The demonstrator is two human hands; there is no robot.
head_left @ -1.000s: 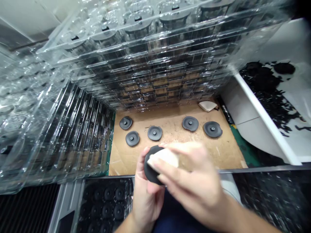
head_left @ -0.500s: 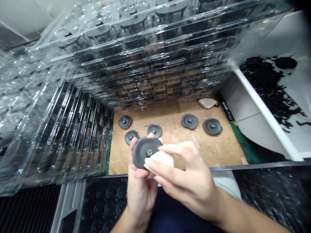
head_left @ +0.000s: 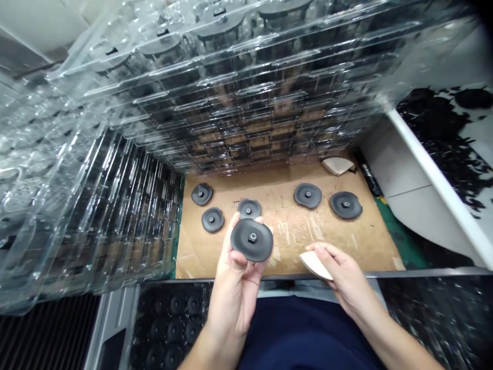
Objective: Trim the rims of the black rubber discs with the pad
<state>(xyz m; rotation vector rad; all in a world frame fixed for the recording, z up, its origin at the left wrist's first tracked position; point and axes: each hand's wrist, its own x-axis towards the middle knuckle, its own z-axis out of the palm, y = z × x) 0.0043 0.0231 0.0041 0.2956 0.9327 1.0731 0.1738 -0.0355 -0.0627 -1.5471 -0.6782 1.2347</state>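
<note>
My left hand [head_left: 239,282] grips a dark grey, rounded disc [head_left: 242,246] by its edges, its dished face and central stud turned up toward me. In my right hand [head_left: 342,277] is a white wedge-shaped pad [head_left: 316,264], pinched between thumb and fingers and apart from the disc. Just behind the held disc, a similar disc [head_left: 249,207] lies on the cardboard [head_left: 285,257], partly covered by my fingertips. Two more discs lie to the left, one of them a small disc [head_left: 212,220]. To the right are a disc [head_left: 307,195] and a notched disc [head_left: 345,205].
Stacked clear plastic trays [head_left: 246,92] wall off the back and left. A second white pad [head_left: 337,165] lies at the back right near a black marker-like tube [head_left: 367,174]. On the right, a white bin [head_left: 431,174] holds black scraps. A black tray of discs [head_left: 169,318] sits lower left.
My right hand has drawn the white pad off the disc, moving right and down. My left hand still holds the disc, now slightly further right in view.
</note>
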